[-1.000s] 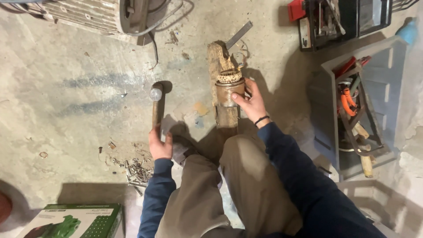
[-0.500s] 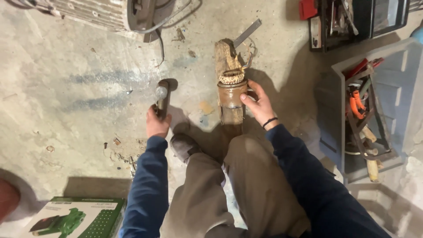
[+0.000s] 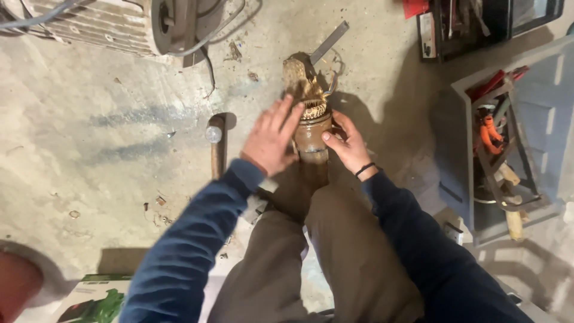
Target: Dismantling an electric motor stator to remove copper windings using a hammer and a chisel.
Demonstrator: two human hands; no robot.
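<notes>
Both hands are meeting at the rusty cylindrical part (image 3: 311,140) that is standing on the concrete floor (image 3: 107,149) just in front of the person's knees. The left hand (image 3: 270,139) is spread flat, fingers fanned out and reaching toward the left side of the cylinder — the fingertips are lying at or just beside its frayed, woven-looking upper band, though whether they are actually touching it cannot be told. The right hand (image 3: 348,145) is cupping the right side of the same part, thumb pressing against the brownish body and the other fingers curling behind it; a dark band is sitting on that wrist. A worn, crusted top piece (image 3: 299,78) is rising above the band, and a flat metal strip (image 3: 329,42) is sticking out at an angle behind it. To the left of the left hand, a hammer (image 3: 215,149) is lying free on the floor, its round metal head pointing away from the person and its wooden handle running back toward the blue sleeve. An electric motor (image 3: 119,24) with cables is sitting at the top left, a grey toolbox (image 3: 508,143) full of tools is standing open on the right, and a green carton (image 3: 89,299) is resting at the lower left.
</notes>
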